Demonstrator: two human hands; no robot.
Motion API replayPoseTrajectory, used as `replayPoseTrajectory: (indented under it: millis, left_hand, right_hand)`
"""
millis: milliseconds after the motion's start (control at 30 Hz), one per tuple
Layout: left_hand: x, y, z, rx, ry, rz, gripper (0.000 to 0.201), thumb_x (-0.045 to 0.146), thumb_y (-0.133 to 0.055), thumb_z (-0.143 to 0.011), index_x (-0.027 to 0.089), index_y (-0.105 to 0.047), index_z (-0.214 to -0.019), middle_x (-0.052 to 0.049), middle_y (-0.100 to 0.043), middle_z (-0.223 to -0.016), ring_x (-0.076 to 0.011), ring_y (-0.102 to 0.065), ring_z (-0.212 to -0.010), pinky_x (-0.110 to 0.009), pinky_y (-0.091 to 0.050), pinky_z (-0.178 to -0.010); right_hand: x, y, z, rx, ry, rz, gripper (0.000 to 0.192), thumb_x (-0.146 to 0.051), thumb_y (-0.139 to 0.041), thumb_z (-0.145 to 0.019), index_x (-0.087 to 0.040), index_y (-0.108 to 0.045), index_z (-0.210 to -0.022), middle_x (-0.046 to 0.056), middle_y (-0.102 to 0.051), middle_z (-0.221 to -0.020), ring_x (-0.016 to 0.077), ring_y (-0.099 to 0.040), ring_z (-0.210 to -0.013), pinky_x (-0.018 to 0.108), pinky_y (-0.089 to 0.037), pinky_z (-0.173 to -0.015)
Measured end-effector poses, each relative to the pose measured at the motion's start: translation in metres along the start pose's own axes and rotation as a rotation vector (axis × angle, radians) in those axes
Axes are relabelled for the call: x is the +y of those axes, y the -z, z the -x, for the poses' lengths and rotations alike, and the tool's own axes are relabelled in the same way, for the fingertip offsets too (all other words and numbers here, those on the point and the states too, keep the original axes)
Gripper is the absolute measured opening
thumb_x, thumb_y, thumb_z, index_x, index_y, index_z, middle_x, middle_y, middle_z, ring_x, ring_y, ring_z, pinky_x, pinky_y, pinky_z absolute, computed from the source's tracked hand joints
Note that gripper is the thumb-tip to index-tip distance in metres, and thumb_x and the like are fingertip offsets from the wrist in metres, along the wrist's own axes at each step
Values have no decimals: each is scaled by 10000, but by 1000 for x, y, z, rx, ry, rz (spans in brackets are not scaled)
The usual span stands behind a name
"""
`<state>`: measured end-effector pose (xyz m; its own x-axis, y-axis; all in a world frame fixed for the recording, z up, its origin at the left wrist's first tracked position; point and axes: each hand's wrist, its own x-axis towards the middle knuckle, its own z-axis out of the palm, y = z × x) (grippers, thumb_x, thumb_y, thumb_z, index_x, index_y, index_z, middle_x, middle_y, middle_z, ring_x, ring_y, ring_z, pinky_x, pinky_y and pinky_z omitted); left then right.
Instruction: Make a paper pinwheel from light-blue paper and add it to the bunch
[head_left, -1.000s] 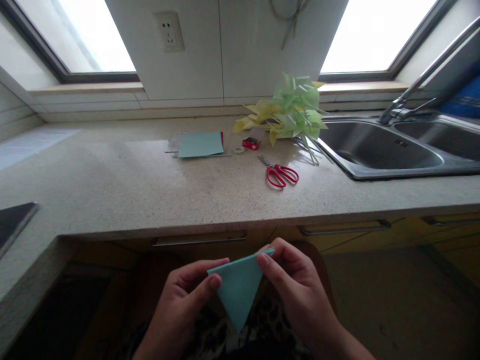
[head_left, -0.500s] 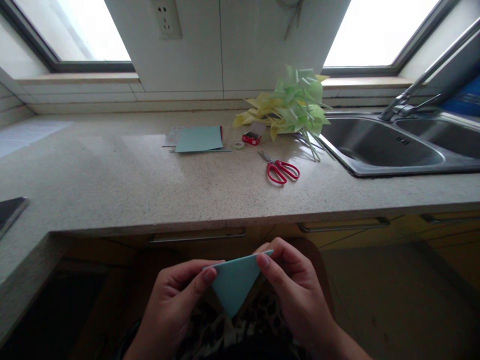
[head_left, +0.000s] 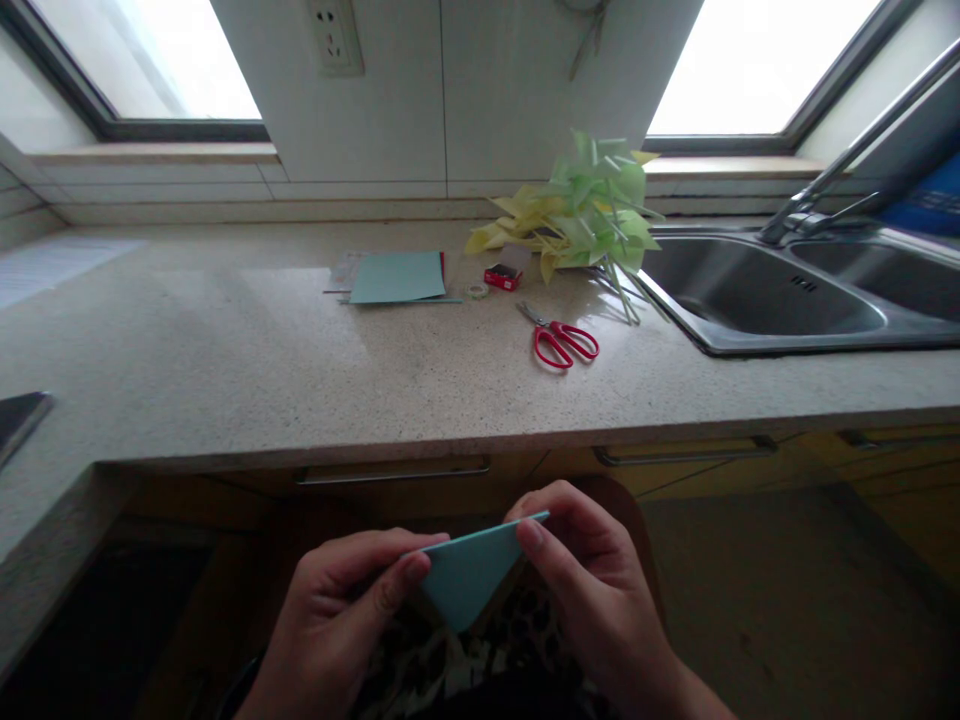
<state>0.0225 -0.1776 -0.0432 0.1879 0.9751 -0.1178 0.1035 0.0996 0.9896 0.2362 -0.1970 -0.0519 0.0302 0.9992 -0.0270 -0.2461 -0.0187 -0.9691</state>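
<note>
A light blue-green sheet of paper [head_left: 469,577], folded to a triangle with its point down, is held over my lap in front of the counter edge. My left hand [head_left: 349,600] pinches its left corner between thumb and fingers. At the right corner, my right hand [head_left: 589,575] pinches the top edge, thumb on the near face. Red-handled scissors [head_left: 559,337] lie on the counter beyond. Behind them are a small red box [head_left: 503,277], a roll of tape [head_left: 476,291] and a stack of blue-green paper [head_left: 397,278].
Green and yellow paper pinwheels [head_left: 592,205] lie heaped beside a double steel sink [head_left: 720,340] with a faucet [head_left: 795,215]. The stone counter [head_left: 262,390] has a front edge just past my hands. A dark flat object [head_left: 22,420] sits at far left.
Both hands have lowered slightly with the folded paper, the left one moving a little outward. The paper is tilted a bit more, its right end higher. Things on the counter stay put.
</note>
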Motion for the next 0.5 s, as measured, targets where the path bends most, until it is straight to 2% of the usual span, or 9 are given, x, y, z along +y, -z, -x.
replayPoseTrajectory:
  millis: [200, 500]
  left_hand:
    - [2, 8, 0, -33, -98, -129, 139, 391, -744, -869, 313, -849, -917, -33, -827, -907, -210, -773, -792, -226, -614, -707]
    - [8, 9, -5, -85, -160, -119, 139, 373, -721, -889, 326, -847, -925, -29, -826, -901, -212, -763, -748, -240, -597, -624]
  right_hand:
    - [0, 0, 2, -7, 37, -16, 155, -354, -691, -936, -248, -693, -824, -11, -602, -764, 127, -508, -708, 247, -404, -621]
    - [2, 1, 1, -39, 143, -18, 125, -314, -659, -954, -278, -730, -857, -1, -671, -799, 145, -579, -743, 274, -454, -672]
